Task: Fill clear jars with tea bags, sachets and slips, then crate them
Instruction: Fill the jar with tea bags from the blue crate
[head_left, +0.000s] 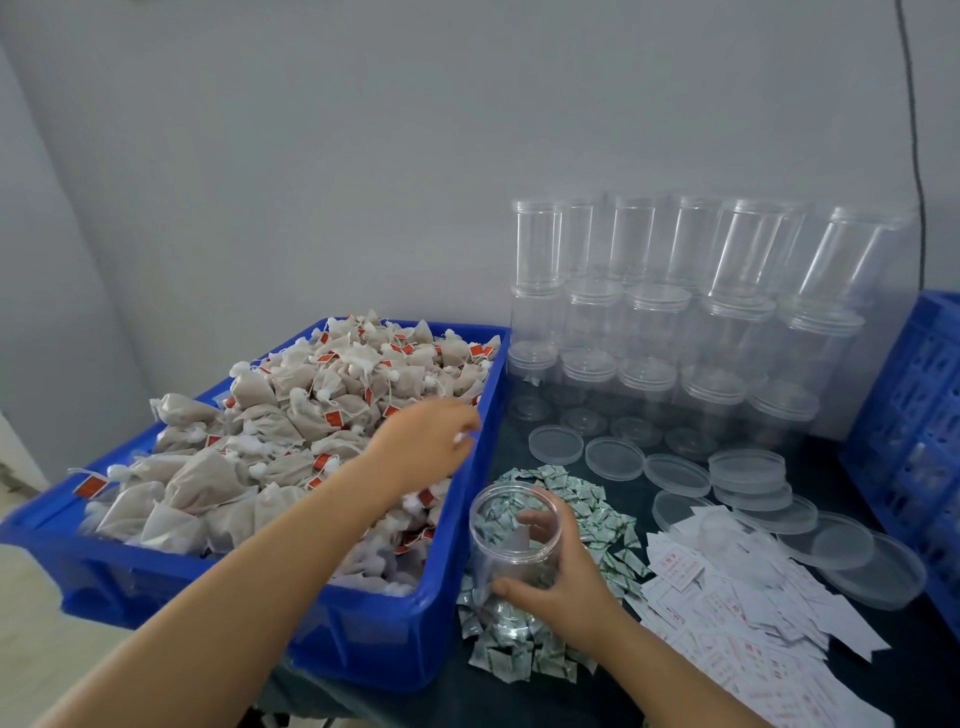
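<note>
Hands: right hand (558, 574) grips 1 jar (514, 540), left hand (423, 441) over tea bags (291, 410).

Blue tub (363, 644), beige tea bags (249, 415) with red tags, green-printed white sachets (597, 514), clear jars (649, 322)

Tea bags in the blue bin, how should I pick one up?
Come from straight above, as the left hand does over the blue bin. The tea bags lie loose and heaped, so probably pinch the gathered top of one lying uppermost; the soft pouch below would likely squash.
</note>
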